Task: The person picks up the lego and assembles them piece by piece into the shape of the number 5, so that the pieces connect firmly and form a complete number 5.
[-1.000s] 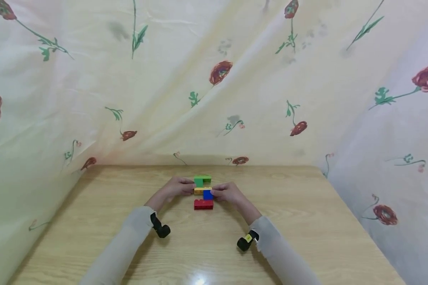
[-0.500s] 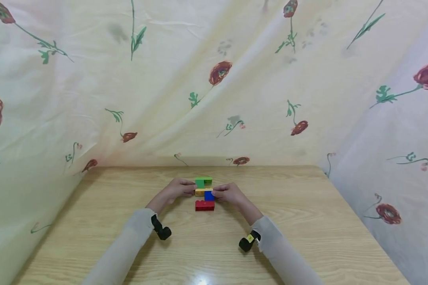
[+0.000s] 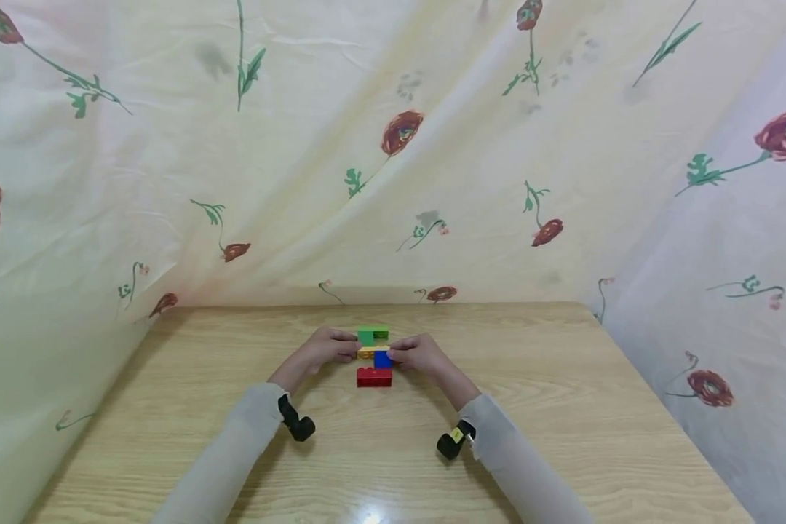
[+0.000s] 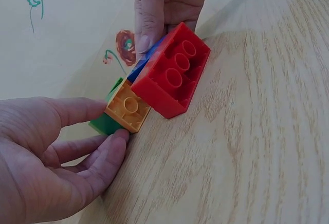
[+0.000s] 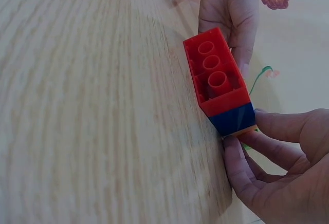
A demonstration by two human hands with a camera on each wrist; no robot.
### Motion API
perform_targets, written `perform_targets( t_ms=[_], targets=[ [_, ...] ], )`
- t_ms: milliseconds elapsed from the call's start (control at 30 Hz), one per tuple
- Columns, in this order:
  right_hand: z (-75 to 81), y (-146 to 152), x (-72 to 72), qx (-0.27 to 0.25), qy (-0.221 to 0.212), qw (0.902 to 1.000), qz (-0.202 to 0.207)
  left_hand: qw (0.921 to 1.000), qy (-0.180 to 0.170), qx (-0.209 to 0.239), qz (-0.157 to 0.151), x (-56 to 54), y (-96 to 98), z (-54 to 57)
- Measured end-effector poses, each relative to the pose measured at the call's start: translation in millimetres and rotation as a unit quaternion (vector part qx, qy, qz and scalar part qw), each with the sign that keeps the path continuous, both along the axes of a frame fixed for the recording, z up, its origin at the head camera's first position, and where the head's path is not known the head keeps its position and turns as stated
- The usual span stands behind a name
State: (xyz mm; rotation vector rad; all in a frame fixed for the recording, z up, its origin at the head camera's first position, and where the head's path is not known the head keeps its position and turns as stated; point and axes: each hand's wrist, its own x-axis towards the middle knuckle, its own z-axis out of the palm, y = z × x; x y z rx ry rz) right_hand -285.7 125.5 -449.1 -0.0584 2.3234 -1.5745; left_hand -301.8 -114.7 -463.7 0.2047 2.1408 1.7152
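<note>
A zigzag of joined toy building bricks lies on its side on the table. Nearest the person is a red brick (image 3: 374,377), its hollow tubed underside facing the wrist cameras. Behind it come a blue brick (image 3: 382,359), a yellow brick (image 3: 365,354), a green brick (image 3: 365,338) and a light green brick (image 3: 380,328). My left hand (image 3: 327,346) pinches the yellow brick (image 4: 128,106) at its left end, close to the green one. From the right, my right hand (image 3: 419,354) pinches the blue brick (image 5: 234,120) between thumb and fingers. Fingertips partly hide the middle bricks.
The wood-grain table (image 3: 550,407) reaches back to a hanging cloth (image 3: 288,160) printed with flowers, which also runs along both sides. Black cameras sit on the left wrist (image 3: 299,426) and the right wrist (image 3: 450,444), below the light sleeves.
</note>
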Motion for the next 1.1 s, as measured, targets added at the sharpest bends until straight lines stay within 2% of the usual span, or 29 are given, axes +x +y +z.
perform_targets(
  t_ms=[267,833,1100],
  targets=[
    [1.4,-2.6,-1.4,-0.002,-0.008,1.0000,0.004,0.9997,-0.007,-0.003,0.025,2.2,0.4,2.2],
    [1.0,2.2,0.7,0.001,-0.003,1.0000,-0.004,0.9989,-0.015,0.014,0.043,0.6,6.3,-4.1],
    [-0.1,2.2,2.1,-0.004,0.000,1.0000,0.002,0.9984,-0.023,0.009,0.052,2.0,6.5,-2.9]
  ],
)
